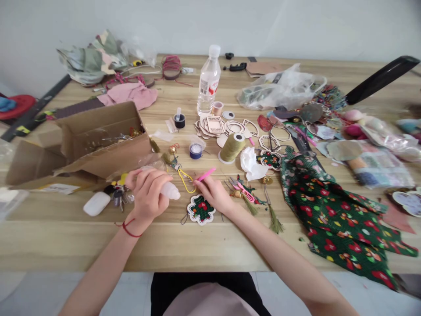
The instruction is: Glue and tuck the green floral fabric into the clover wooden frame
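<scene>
Both hands sit close together near the front edge of a wooden table. Left hand, with a red string at the wrist, is wrapped around a small white squeeze bottle whose tip points right. Right hand pinches a thin pink tool between thumb and fingers. Just below the gap between them, a fabric-covered ornament, green with red flowers, lies flat on the table, and a yellow cord loop lies just above it. What the bottle contains cannot be told, but a hard squeeze would likely spill onto the patterned face or the cord. Small scissors with pink handles and a green tassel lie beside the right forearm, where a sweep of the arm could snag them. Further back, a small open jar and an olive thread spool lying on its side look easy to knock or roll. Beyond those stands a capped water bottle, tall and narrow enough to tip.
</scene>
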{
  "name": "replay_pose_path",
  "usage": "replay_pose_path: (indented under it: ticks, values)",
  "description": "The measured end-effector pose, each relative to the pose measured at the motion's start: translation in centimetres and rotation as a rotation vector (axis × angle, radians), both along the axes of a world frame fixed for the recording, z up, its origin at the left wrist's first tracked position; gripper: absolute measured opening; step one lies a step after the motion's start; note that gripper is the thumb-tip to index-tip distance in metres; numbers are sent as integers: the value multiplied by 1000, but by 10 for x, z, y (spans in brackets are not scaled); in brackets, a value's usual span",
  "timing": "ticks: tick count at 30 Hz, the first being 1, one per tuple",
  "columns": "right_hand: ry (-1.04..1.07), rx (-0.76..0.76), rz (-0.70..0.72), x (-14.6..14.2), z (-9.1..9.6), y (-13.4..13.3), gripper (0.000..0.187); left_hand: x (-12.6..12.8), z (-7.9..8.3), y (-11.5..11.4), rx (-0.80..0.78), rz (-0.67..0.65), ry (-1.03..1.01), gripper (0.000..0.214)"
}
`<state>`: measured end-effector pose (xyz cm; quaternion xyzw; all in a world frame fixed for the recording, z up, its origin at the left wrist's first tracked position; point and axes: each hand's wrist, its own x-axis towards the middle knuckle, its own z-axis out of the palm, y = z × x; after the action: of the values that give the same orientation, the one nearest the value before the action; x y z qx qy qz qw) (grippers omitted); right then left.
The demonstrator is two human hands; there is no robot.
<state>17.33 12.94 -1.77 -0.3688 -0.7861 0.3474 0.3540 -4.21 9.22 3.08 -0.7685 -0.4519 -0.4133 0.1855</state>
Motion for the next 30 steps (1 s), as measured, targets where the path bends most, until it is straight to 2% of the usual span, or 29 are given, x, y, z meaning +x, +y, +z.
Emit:
replay_pose_path:
  ticks: [11,30]
  values:
    - [-80,-16,41,0,0,-1,15,1,-1,0,-9,4,14,23]
    - [-60,-42,19,1,4,-1,16,1,1,-1,-22,-8,24,25]
